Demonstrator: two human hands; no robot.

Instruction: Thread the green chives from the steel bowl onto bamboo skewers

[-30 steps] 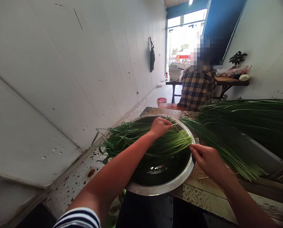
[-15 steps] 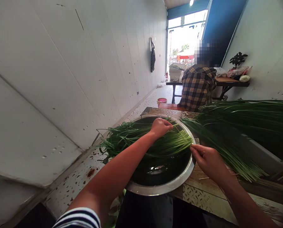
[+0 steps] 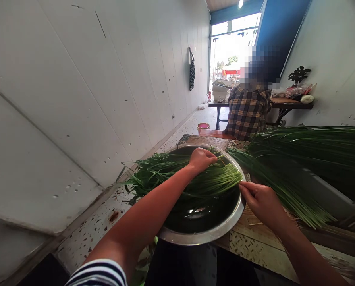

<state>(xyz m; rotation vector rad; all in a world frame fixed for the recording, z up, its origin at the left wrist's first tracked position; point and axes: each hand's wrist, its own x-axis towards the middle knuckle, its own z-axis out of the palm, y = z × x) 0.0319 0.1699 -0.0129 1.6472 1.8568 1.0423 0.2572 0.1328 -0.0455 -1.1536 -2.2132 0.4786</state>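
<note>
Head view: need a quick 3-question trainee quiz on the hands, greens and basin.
1. True or false: the left hand rests on the bundle of greens lying across the metal basin.
2. What does the right hand pinch? A) the basin's rim B) the cut ends of the bundle C) the pink bowl
3. Fill in: the large pile of greens lies on the person's ____ side.

Key: 1 true; 2 B; 3 right.
</note>
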